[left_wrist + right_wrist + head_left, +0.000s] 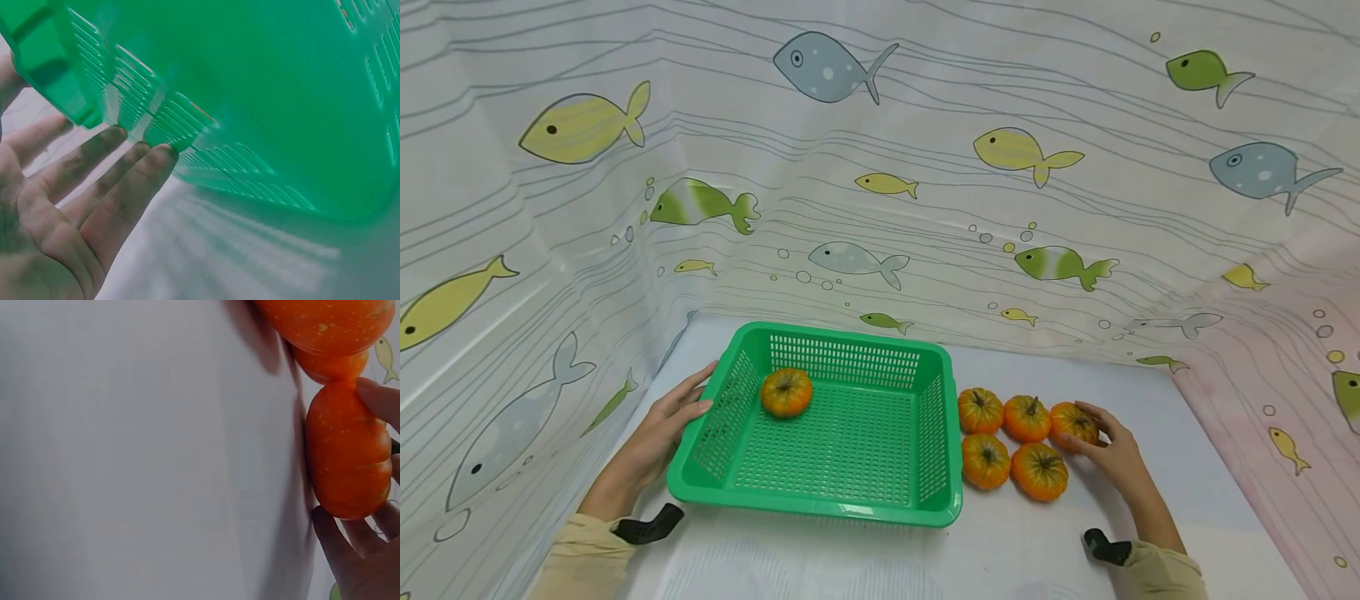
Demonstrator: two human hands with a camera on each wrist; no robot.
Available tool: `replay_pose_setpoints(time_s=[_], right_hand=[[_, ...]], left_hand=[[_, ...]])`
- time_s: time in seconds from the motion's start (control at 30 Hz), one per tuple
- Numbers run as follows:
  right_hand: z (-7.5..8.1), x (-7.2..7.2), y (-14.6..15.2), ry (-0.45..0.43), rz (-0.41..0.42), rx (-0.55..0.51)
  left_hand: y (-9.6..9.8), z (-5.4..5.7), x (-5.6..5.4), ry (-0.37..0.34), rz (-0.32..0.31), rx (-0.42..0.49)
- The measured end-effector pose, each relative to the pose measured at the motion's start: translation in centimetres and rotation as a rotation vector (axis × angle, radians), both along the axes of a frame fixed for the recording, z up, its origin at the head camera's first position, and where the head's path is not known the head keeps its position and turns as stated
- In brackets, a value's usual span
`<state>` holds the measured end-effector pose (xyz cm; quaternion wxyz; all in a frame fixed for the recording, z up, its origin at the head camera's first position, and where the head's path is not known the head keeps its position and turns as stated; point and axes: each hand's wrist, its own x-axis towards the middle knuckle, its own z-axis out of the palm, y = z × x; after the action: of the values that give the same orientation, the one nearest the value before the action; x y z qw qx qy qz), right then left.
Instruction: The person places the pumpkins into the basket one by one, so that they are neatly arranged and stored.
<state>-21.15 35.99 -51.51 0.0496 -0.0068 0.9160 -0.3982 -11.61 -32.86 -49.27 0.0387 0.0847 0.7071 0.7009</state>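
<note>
A green plastic basket (831,505) with perforated walls sits on the table, with one small orange pumpkin (787,392) inside near its back left. My left hand (658,437) is at the basket's left side, and its fairly straight fingertips (164,153) touch the outer wall below the rim. To the basket's right, several small pumpkins (1039,472) stand close together in two rows. My right hand (1112,454) holds the rightmost pumpkin of the back row (349,450), thumb on one side and fingers round the other. That pumpkin touches its neighbour.
A white table surface (1015,550) lies under everything. Fish-printed sheets (940,100) rise behind and at both sides. A black strap piece (649,525) sits at my left wrist, and a similar one (1107,547) at my right.
</note>
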Motion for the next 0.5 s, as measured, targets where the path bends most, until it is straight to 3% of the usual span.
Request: replay_pose_setpoints(time_s=[0.5], right_hand=[[-0.16, 0.19, -0.01, -0.007, -0.010, -0.012]], left_hand=[[0.09, 0.16, 0.05, -0.009, -0.007, 0.010]])
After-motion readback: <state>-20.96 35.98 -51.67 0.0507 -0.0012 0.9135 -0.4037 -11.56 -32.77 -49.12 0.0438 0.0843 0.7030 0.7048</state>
